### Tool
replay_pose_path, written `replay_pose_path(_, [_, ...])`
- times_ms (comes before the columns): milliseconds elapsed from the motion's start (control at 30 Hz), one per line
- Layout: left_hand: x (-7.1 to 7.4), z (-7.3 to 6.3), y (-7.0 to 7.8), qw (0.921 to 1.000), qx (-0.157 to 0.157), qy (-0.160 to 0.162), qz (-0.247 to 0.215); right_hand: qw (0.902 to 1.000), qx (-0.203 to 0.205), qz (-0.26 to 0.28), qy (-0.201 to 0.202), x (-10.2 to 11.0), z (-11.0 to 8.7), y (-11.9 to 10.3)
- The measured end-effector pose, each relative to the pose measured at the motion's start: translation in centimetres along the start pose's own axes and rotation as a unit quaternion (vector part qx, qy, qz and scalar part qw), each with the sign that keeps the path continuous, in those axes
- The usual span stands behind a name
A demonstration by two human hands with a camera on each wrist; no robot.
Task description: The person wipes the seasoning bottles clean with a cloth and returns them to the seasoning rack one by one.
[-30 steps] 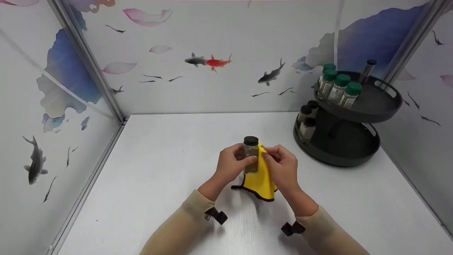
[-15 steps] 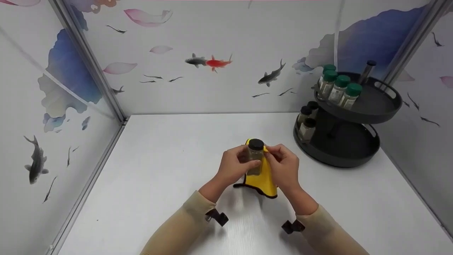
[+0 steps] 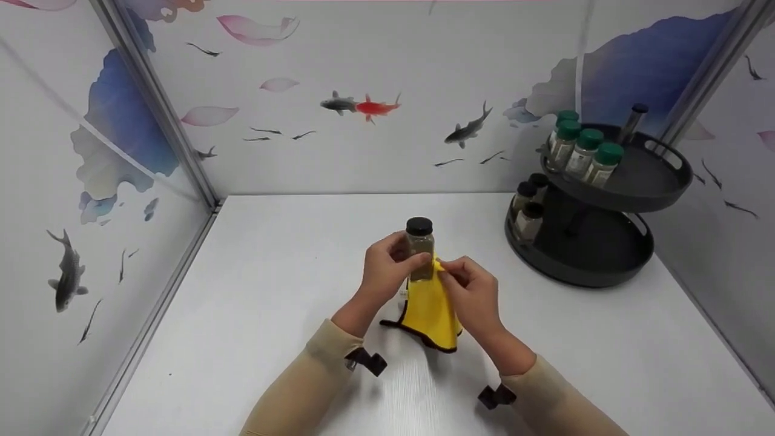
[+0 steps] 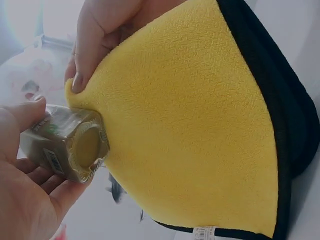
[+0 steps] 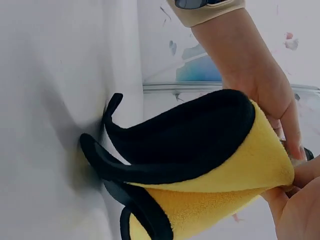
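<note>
A clear spice jar (image 3: 421, 248) with a black lid stands upright in my left hand (image 3: 384, 266), whose thumb lies across its front. In the left wrist view the bottom of the jar (image 4: 86, 145) faces the camera, with a label on its side. My right hand (image 3: 475, 297) pinches a yellow cloth (image 3: 428, 315) with dark edging just to the right of the jar. The cloth hangs down in folds below both hands, and its top lies right against the jar. The right wrist view shows the dark inner side of the folded cloth (image 5: 185, 140).
On the right stands a black two-tier rack (image 3: 581, 266). Several green-capped jars (image 3: 588, 148) and a slim black-topped bottle (image 3: 633, 124) stand on its upper tier. Black-capped jars (image 3: 529, 221) sit on the lower one. Printed walls enclose the white table (image 3: 272, 254).
The jar first dipped slightly right and down against the cloth, then moved left and up, now higher above the cloth's top. My right hand has shifted slightly left and down with the cloth.
</note>
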State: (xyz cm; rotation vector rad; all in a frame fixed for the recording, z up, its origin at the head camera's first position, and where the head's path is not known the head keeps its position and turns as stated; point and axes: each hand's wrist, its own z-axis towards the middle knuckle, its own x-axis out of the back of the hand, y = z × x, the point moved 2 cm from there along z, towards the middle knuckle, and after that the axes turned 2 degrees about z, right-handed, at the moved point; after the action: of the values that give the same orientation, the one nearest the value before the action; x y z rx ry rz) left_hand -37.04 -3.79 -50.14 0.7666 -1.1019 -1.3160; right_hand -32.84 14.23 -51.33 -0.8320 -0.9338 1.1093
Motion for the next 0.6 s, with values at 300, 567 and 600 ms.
replay_pose_path(300, [-0.5,-0.3,0.3,0.9981,-0.024,-0.008,-0.056,0.9709,-0.158,0.18,-0.012,0.7,1.1,1.0])
replay_pose_path(567, [-0.8,-0.3,-0.4,0.9962,-0.048,-0.019,-0.07,0.9614,-0.2,0.189,0.008,2.7,2.0,0.6])
replay_pose_path(600, [-0.9,-0.3,-0.4,0.9962,-0.048,-0.019,-0.071,0.9613,-0.2,0.189,0.013,2.7,2.1,0.7])
